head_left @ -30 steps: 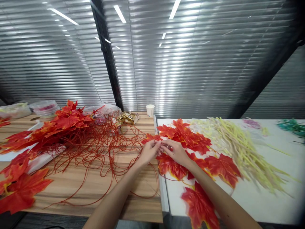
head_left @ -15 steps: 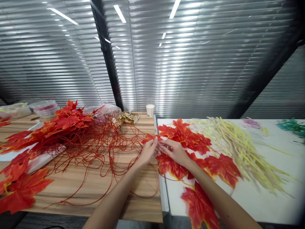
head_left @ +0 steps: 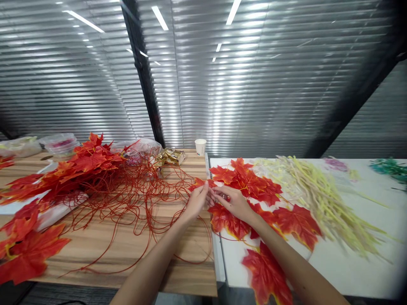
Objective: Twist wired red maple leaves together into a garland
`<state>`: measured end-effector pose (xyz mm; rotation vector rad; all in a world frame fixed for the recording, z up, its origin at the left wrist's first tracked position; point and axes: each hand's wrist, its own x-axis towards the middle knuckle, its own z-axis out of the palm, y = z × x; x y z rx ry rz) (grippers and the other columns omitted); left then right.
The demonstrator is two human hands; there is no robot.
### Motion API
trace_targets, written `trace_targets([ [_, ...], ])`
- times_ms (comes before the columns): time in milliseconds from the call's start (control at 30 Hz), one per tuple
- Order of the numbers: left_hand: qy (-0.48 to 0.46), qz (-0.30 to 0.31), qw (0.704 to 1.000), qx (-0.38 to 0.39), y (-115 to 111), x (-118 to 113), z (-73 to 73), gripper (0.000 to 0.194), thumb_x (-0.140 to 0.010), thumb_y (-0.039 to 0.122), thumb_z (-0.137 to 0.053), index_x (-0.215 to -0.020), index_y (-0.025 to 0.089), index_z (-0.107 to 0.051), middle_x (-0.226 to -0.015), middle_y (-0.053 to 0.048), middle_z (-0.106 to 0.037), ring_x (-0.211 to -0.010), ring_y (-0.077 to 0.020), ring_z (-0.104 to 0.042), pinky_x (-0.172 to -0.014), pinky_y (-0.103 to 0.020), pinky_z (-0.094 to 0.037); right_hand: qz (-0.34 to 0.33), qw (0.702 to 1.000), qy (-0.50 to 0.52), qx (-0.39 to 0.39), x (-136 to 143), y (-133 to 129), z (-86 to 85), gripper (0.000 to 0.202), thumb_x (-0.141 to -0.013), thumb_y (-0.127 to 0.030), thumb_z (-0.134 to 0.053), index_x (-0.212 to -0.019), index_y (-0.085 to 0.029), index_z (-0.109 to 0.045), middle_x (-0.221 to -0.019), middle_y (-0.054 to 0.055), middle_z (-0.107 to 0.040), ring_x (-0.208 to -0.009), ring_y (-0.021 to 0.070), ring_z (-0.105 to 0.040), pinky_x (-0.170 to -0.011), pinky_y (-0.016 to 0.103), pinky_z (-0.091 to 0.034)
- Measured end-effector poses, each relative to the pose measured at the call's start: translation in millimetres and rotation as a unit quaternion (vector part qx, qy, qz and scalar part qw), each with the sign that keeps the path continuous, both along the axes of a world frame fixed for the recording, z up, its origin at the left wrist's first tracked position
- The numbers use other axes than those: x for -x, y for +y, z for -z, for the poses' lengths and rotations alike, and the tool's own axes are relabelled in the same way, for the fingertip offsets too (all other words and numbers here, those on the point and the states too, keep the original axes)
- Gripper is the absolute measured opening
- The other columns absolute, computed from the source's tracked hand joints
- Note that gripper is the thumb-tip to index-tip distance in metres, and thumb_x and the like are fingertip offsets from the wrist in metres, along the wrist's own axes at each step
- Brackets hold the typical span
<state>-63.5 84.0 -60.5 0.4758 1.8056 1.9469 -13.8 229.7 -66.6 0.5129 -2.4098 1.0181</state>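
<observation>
Above the seam between two tables, my left hand (head_left: 197, 201) and my right hand (head_left: 235, 202) meet with their fingertips pinched together. From my left hand's fingers a small red artificial maple leaf (head_left: 197, 184) sticks out. What my right fingers pinch is too small to make out, perhaps a cord or a stem. A thin red cord (head_left: 211, 243) loops down below the hands. Red maple leaves with yellow edges (head_left: 251, 182) lie behind and beneath my right hand. One big leaf (head_left: 267, 273) hangs by the front edge, partly behind my right forearm.
A tangle of red cords (head_left: 149, 190) covers much of the wooden table (head_left: 187, 275), beside a heap of leaves (head_left: 89, 163). A paper cup (head_left: 200, 147) and gold wrappers (head_left: 171, 156) stand behind. Pale yellow strips (head_left: 330, 203) and a green bunch (head_left: 389, 169) lie on the white table (head_left: 365, 279).
</observation>
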Motion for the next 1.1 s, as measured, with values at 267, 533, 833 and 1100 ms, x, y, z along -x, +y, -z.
trace_targets([
  [267,-0.031,0.015,0.999,-0.032,-0.2,1.8,1.2,0.052,-0.076,0.061,-0.036,-0.071,0.011,-0.050,-0.060,-0.004,-0.056,-0.046,-0.0089,-0.051,-0.048,-0.020,-0.039,-0.001,1.000,0.003,0.006,0.3,0.6,1.1,0.023,-0.085,-0.027,-0.045,-0.102,-0.020,-0.059,-0.094,0.005,-0.063,-0.082,0.0138,-0.060,-0.074,0.026,-0.048],
  [533,-0.035,0.020,0.998,-0.050,0.4,-0.1,-0.3,0.044,-0.076,0.055,-0.041,-0.071,0.011,-0.050,-0.061,-0.004,-0.056,-0.047,-0.0083,-0.051,-0.050,-0.020,-0.040,-0.003,1.000,-0.009,0.022,-0.2,0.0,-0.4,0.023,-0.085,-0.028,-0.046,-0.102,-0.020,-0.058,-0.092,0.005,-0.064,-0.079,0.0139,-0.060,-0.073,0.026,-0.049],
  [833,-0.041,0.045,0.997,-0.051,0.8,-1.4,1.9,0.042,-0.077,0.053,-0.041,-0.075,0.011,-0.050,-0.065,-0.005,-0.056,-0.052,-0.0089,-0.052,-0.053,-0.021,-0.041,0.032,0.999,0.016,-0.004,-1.0,-0.9,1.7,0.026,-0.085,-0.028,-0.045,-0.107,-0.021,-0.058,-0.092,0.005,-0.063,-0.080,0.0148,-0.059,-0.074,0.028,-0.049],
  [1100,-0.053,0.067,0.995,-0.052,1.9,-3.5,0.9,0.043,-0.074,0.055,-0.047,-0.080,0.012,-0.048,-0.064,-0.002,-0.055,-0.056,-0.0090,-0.054,-0.056,-0.021,-0.041,0.028,0.999,0.040,0.000,-1.4,-1.0,-1.3,0.025,-0.085,-0.025,-0.045,-0.104,-0.023,-0.060,-0.092,0.005,-0.060,-0.084,0.0143,-0.058,-0.074,0.027,-0.049],
])
